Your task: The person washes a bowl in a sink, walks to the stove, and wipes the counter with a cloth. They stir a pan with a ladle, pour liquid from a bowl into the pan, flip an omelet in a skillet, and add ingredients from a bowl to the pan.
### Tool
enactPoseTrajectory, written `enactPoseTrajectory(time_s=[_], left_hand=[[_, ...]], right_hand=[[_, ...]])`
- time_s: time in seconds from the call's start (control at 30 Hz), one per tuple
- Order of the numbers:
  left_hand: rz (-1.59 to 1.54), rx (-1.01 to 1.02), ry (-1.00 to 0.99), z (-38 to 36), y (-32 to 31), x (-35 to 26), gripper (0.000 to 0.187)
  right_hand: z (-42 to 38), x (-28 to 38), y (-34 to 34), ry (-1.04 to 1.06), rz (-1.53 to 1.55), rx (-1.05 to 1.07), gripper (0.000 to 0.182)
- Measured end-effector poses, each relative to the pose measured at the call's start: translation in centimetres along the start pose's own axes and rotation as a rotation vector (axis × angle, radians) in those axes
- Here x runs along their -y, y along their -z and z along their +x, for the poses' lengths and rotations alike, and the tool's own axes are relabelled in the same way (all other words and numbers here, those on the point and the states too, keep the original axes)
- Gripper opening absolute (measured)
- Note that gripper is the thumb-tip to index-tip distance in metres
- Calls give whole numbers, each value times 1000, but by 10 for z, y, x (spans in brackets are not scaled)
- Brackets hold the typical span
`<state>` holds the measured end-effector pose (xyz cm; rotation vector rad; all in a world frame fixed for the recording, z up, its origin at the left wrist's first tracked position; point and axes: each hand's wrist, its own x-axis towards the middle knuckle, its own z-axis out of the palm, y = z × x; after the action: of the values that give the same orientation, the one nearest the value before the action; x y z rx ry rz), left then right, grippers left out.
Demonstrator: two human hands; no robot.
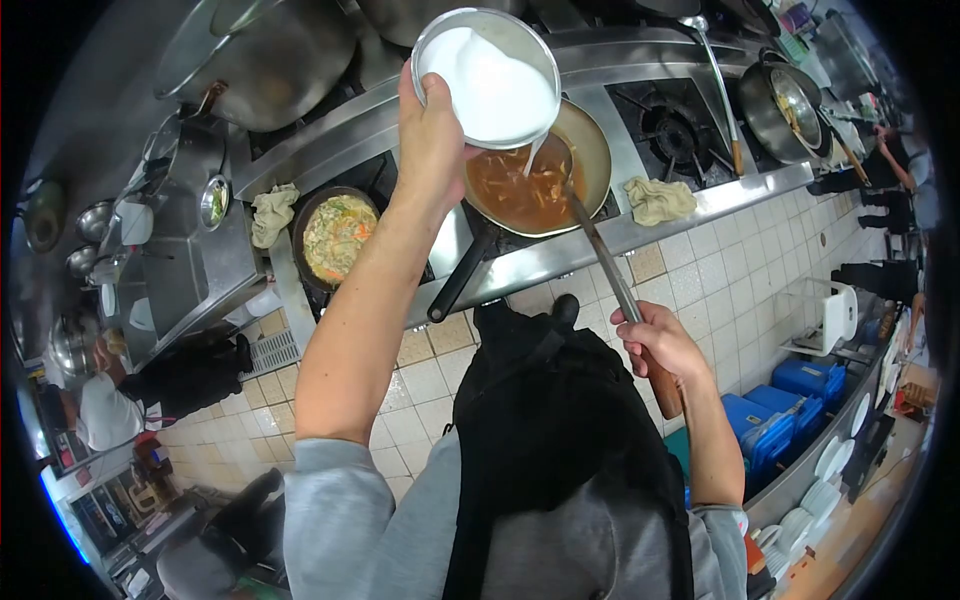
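My left hand (432, 135) grips a round metal bowl (549, 60) of white liquid (485, 85), tilted over a frying pan (597, 150). A thin white stream runs from the bowl's lip into the brown sauce (515, 200), where pale strips show. In my right hand (657, 345) is the wooden handle of a long metal ladle (607, 262); its head rests in the sauce, partly covered. The pan's black handle (462, 275) points toward me, and no hand is on it.
Left of the pan, a dark pan (303, 262) holds a yellowish vegetable mixture. Folded cloths (660, 201) lie at the stove edge. Beyond are a bare burner (672, 135), another ladle (718, 90) and a large pot (265, 75). People stand at both sides; blue bins (765, 425) are at right.
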<state>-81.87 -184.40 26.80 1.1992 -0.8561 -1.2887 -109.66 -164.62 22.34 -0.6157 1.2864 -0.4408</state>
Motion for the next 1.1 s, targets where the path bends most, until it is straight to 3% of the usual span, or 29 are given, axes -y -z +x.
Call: enactPoseTrajectory(time_s=[0.2, 0.27, 0.4, 0.6, 0.67, 0.8, 0.97, 1.1], left_hand=[[-103, 5, 106, -10, -4, -13, 48], [-119, 4, 110, -11, -1, -15, 48], [-146, -12, 121, -16, 5, -22, 46], [-197, 19, 123, -19, 22, -30, 47], [-193, 32, 129, -19, 26, -31, 47], [-236, 15, 143, -21, 29, -36, 48], [-240, 5, 140, -29, 32, -39, 48], [-268, 6, 173, -35, 37, -40, 48]], right_hand=[[5, 11, -19, -72, 347, 16, 23], [15, 3, -13, -47, 488, 132, 23], [8, 3, -11, -11, 503, 142, 22], [-8, 9, 3, 105, 70, 24, 24], [-12, 12, 5, 104, -144, -133, 24], [-15, 12, 14, 148, -256, -250, 21], [-10, 0, 11, 113, -292, -264, 22], [-7, -3, 2, 10, -54, -66, 24]])
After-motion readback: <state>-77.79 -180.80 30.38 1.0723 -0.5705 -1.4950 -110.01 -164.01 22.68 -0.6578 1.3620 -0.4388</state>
